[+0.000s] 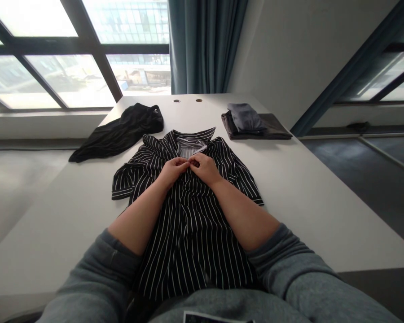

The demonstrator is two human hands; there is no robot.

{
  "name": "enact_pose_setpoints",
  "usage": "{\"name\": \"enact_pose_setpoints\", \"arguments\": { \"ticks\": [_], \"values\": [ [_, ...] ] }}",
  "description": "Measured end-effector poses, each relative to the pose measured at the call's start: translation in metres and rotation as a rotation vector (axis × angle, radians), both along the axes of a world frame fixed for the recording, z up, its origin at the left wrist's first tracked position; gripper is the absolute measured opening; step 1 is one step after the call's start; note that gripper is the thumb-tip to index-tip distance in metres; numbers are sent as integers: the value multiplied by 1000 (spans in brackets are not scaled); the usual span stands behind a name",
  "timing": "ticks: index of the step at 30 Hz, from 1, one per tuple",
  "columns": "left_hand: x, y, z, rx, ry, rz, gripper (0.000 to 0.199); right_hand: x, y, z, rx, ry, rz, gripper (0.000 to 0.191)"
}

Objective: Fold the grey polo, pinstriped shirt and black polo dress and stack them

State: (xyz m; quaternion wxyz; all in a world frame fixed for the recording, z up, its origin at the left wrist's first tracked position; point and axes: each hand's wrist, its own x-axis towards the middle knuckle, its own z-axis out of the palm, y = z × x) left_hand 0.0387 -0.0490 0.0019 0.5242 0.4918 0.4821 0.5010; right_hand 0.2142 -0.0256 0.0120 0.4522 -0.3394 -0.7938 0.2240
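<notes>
A black shirt with white stripes [195,224] lies front up on the white table, its collar pointing away from me and its short sleeves spread to both sides. My left hand [175,170] pinches the shirt's front edge just below the collar opening. Fingertip to fingertip with it, my right hand [204,167] is closed on the same part of the front. Any button between the fingers is too small or hidden to make out. The shirt's lower end reaches the table's near edge, against my body.
A crumpled black garment [124,130] lies at the left on the white table [309,202]. Folded dark clothes [272,127] with a grey folded piece [245,117] on top are at the back right. A blue curtain [205,45] and windows stand behind.
</notes>
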Motion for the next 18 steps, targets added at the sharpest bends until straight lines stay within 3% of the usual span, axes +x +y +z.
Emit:
{"name": "enact_pose_setpoints", "arguments": {
  "ticks": [7, 18],
  "values": [
    [-1, 0, 2, 113, 176, 100, 33, -1, 1, -5, -87, 70, -18, 15],
    [1, -1, 1, 74, 13, 26, 28, 2, 5, -8, -123, 146, 3, 12]
  ]
}}
